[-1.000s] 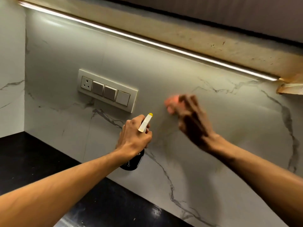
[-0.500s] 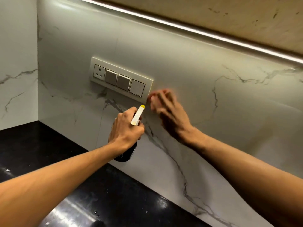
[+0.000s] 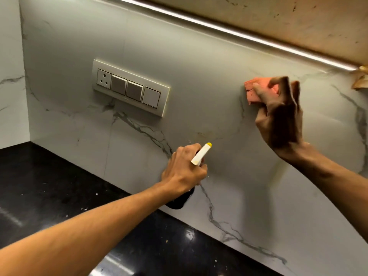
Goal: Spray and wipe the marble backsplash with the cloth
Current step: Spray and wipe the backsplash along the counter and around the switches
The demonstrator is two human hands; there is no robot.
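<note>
The white marble backsplash (image 3: pixel 199 92) with grey veins fills the wall ahead. My right hand (image 3: pixel 278 118) presses a folded orange cloth (image 3: pixel 256 90) flat against it, high on the right, fingers spread over the cloth. My left hand (image 3: pixel 183 170) grips a spray bottle (image 3: pixel 200 156) lower down and near the wall. The bottle has a dark body and a white nozzle with a yellow tip that points up at the marble. Most of the bottle's body is hidden behind my fist.
A white switch plate (image 3: pixel 129 88) with a socket and three switches sits on the wall to the left. A black stone counter (image 3: pixel 49 186) runs below. An LED strip (image 3: pixel 239 34) lights the underside of the cabinet above. The side wall (image 3: pixel 10 76) closes the left corner.
My right hand has swept the cloth from beside the switch plate to the right and upward. My left hand keeps its grip on the bottle, holding near the same spot.
</note>
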